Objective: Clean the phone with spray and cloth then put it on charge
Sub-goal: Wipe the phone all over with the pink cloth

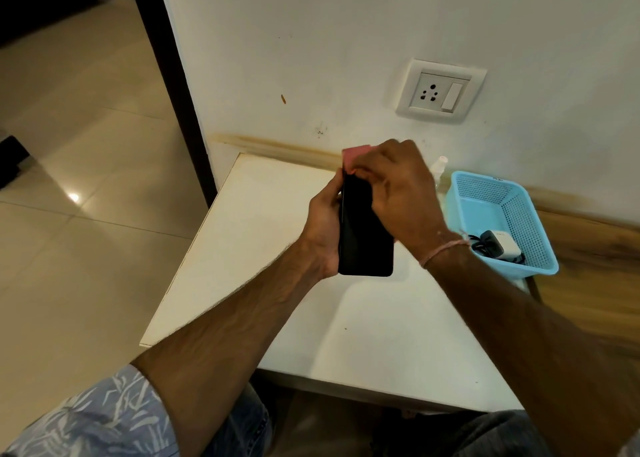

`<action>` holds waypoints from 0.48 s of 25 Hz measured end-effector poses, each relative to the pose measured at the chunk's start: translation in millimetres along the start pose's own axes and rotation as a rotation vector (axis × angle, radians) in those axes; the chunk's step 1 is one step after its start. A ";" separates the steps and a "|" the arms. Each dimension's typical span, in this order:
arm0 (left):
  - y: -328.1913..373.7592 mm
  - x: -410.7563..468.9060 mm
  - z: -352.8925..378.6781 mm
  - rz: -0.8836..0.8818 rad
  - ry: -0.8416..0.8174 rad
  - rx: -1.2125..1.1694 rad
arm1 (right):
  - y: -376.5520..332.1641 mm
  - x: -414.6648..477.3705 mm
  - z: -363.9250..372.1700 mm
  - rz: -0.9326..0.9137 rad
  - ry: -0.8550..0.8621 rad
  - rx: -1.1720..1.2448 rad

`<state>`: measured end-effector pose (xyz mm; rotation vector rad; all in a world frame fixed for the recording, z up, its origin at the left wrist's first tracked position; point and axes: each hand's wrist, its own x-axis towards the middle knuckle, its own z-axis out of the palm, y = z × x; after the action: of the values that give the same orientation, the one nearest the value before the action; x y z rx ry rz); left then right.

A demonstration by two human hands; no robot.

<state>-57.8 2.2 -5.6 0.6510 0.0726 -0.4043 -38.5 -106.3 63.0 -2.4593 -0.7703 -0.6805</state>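
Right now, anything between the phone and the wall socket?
Nothing visible. The black phone is held above the white table, pink cloth at its top edge; the white wall socket is bare, wall below it clear.

White wall (311, 41), glossy tiled floor (69, 145), white table (259, 248).

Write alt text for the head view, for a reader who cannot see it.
Over a white table, the left hand holds a black phone while the right hand presses a pink cloth on its top end. A blue basket with a charger sits right, below a wall socket.
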 end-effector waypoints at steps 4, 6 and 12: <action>-3.2 1.0 -0.1 -0.003 0.008 0.009 | 1.6 6.1 -1.5 0.072 0.042 -0.018; -2.7 -0.3 0.1 0.005 0.007 -0.007 | 0.9 2.4 1.3 -0.019 -0.011 -0.024; -3.6 0.5 3.0 -0.017 0.027 -0.004 | -0.5 3.3 3.4 -0.018 0.011 -0.073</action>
<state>-58.9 -2.4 -5.4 0.6520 0.1045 -0.4119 -35.4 -102.7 62.4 -2.5147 -0.7769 -0.7402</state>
